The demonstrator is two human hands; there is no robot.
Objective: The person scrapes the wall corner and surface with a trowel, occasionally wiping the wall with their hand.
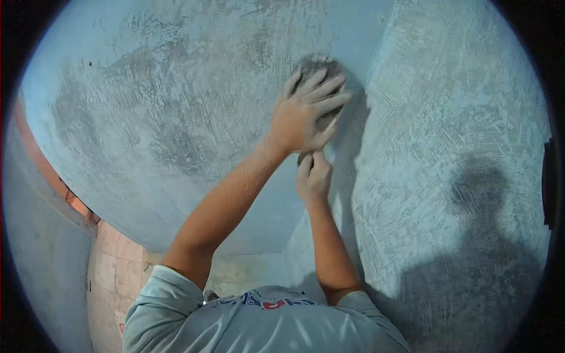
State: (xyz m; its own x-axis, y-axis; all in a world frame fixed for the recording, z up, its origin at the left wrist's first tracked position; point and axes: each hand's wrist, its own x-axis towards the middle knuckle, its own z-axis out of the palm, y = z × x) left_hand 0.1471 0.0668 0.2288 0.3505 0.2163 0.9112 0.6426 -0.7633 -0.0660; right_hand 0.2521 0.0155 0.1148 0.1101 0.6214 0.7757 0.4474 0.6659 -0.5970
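My left hand [312,109] is spread over a dark, rounded, dust-covered tool [325,122], pressing it against the blue wall [176,117] near the corner. Dark patches of the tool show between the parted fingers and above the fingertips. Just below, my right hand [315,175] is closed in a fist, with a bit of the same dark tool showing at its upper edge. What the right fingers wrap round is mostly hidden. Pale dust coats both hands. Grey scraped patches and streaks cover the wall to the left.
A second scratched wall [424,147] meets the first at a corner on the right and carries my shadow [479,235]. Floor tiles [118,265] show at lower left, beside an orange-red edge [47,156]. A dark edge [549,182] stands at far right.
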